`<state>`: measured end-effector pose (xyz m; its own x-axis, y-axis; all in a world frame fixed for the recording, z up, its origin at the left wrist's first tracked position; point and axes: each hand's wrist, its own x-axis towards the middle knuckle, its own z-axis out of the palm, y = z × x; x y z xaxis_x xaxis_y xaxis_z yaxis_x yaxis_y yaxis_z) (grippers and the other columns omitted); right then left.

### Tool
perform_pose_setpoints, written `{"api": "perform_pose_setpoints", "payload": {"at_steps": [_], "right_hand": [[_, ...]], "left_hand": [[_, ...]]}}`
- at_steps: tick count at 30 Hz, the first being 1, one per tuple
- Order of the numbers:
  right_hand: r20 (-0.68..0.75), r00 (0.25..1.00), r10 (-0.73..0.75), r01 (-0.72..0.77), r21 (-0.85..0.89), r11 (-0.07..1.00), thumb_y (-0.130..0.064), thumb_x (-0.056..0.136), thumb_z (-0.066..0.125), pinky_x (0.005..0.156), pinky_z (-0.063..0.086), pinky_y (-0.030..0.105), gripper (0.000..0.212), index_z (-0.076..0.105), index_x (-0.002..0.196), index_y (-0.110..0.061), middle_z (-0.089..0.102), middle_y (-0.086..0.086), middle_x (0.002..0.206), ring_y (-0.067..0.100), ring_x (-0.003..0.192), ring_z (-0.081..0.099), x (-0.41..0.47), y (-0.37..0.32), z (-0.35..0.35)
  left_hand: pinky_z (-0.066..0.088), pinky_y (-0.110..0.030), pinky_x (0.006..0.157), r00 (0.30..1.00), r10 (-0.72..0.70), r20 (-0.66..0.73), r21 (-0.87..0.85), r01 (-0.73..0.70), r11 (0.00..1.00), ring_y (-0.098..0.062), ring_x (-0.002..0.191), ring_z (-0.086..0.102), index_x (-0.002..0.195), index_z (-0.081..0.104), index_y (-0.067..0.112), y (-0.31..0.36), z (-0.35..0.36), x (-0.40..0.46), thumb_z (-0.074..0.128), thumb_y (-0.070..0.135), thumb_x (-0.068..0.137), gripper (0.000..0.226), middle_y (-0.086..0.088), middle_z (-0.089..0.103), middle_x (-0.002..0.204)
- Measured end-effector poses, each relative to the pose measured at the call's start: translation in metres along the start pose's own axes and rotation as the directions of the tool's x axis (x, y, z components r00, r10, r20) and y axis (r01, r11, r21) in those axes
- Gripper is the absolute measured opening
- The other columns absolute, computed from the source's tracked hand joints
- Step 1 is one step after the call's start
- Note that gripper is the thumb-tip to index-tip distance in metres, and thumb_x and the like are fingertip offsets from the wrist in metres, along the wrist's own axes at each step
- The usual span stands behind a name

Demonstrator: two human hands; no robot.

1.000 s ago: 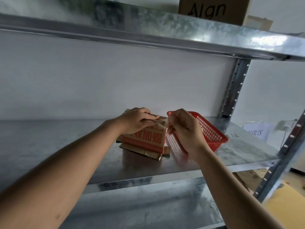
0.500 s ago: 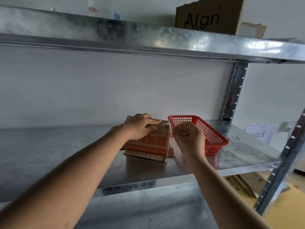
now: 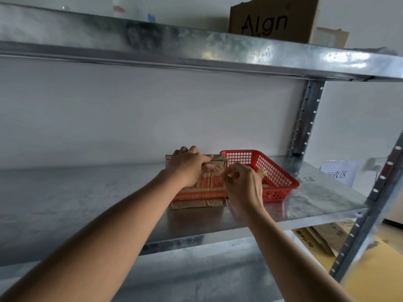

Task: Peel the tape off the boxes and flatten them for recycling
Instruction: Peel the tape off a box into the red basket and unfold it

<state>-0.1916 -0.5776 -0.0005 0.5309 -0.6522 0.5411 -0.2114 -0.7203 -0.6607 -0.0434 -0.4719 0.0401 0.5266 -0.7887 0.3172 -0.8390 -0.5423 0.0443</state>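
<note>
Right hand (image 3: pixel 242 184): pinched at the box's near right corner, fingers curled, likely on a tape end.
Left hand (image 3: pixel 188 165): gripped the top, steadying it.
Small brown cardboard box with red print (image 3: pixel 202 190): on the galvanised metal shelf (image 3: pixel 87 192).
Red plastic mesh basket (image 3: pixel 277 177): touching on the right, probably for peeled scraps.

Both forearms bare to the frame edge, no sleeves.
</note>
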Motion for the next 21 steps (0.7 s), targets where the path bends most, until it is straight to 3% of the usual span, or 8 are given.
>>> {"api": "perform_pose_setpoints", "payload": {"at_steps": [5,10,14,15,17,19,21], "right_hand": [[0.109,0.992,0.062,-0.074,0.107,0.991,-0.011,0.092,0.071,0.087,0.059,0.048,0.023,0.065,0.089,-0.033,0.057,-0.003,0.104,0.022,0.102,0.055,-0.001,0.007,-0.002],[0.025,1.000,-0.011,0.008,0.108,0.994,-0.017,0.091,0.076,0.100,0.050,0.049,0.022,0.064,0.088,-0.036,0.044,-0.004,0.116,0.020,0.110,0.041,-0.004,-0.003,-0.008],[-0.010,1.000,-0.017,0.017,0.044,0.999,-0.024,0.082,0.085,0.117,0.030,0.050,0.025,0.068,0.080,-0.042,0.040,0.001,0.140,0.026,0.133,0.034,0.000,-0.008,-0.017],[0.009,1.000,-0.011,0.011,0.051,0.999,-0.023,0.081,0.086,0.115,0.034,0.054,0.025,0.069,0.079,-0.041,0.045,0.001,0.137,0.025,0.130,0.041,0.001,-0.007,-0.018],[0.006,1.000,-0.020,0.019,0.094,0.995,-0.020,0.082,0.086,0.104,0.047,0.054,0.018,0.073,0.081,-0.033,0.061,-0.003,0.116,0.019,0.104,0.062,0.000,-0.001,-0.018],[-0.069,0.997,-0.040,0.047,0.105,0.993,-0.020,0.083,0.086,0.091,0.055,0.049,0.012,0.076,0.087,-0.024,0.070,-0.010,0.091,0.010,0.082,0.068,0.000,0.006,-0.018],[-0.143,0.989,-0.023,0.040,0.113,0.993,-0.022,0.084,0.085,0.080,0.059,0.042,0.014,0.073,0.090,-0.023,0.068,-0.018,0.078,0.002,0.075,0.067,0.001,0.011,-0.021]], "left_hand": [[0.036,-0.050,0.106,1.000,-0.006,0.030,-0.031,0.007,0.999,-0.031,0.130,0.044,0.150,0.046,0.048,-0.001,-0.002,0.001,0.038,0.057,0.106,0.045,0.000,0.053,0.135],[0.035,-0.048,0.106,0.999,-0.003,0.039,-0.011,0.003,1.000,-0.030,0.128,0.044,0.152,0.044,0.047,0.001,-0.005,-0.003,0.036,0.055,0.108,0.045,-0.001,0.052,0.136],[0.035,-0.048,0.109,0.999,-0.003,0.040,-0.005,0.003,1.000,-0.030,0.129,0.044,0.150,0.045,0.047,0.002,-0.005,-0.005,0.036,0.057,0.107,0.046,0.000,0.052,0.136],[0.035,-0.048,0.109,0.999,-0.005,0.038,-0.003,0.005,1.000,-0.030,0.128,0.044,0.151,0.045,0.047,0.002,-0.004,-0.005,0.035,0.057,0.107,0.046,0.000,0.052,0.135],[0.035,-0.048,0.110,0.999,-0.013,0.033,-0.008,0.014,1.000,-0.029,0.127,0.045,0.150,0.046,0.047,0.003,-0.002,-0.004,0.035,0.057,0.107,0.046,0.000,0.053,0.133],[0.035,-0.048,0.108,0.999,-0.026,0.023,-0.008,0.026,1.000,-0.029,0.125,0.045,0.149,0.048,0.045,0.006,0.001,-0.003,0.037,0.055,0.107,0.045,-0.001,0.054,0.131],[0.036,-0.047,0.106,0.999,-0.040,0.008,0.009,0.040,0.999,-0.029,0.122,0.046,0.149,0.048,0.044,0.010,0.003,-0.002,0.038,0.053,0.107,0.044,-0.002,0.054,0.129]]}}
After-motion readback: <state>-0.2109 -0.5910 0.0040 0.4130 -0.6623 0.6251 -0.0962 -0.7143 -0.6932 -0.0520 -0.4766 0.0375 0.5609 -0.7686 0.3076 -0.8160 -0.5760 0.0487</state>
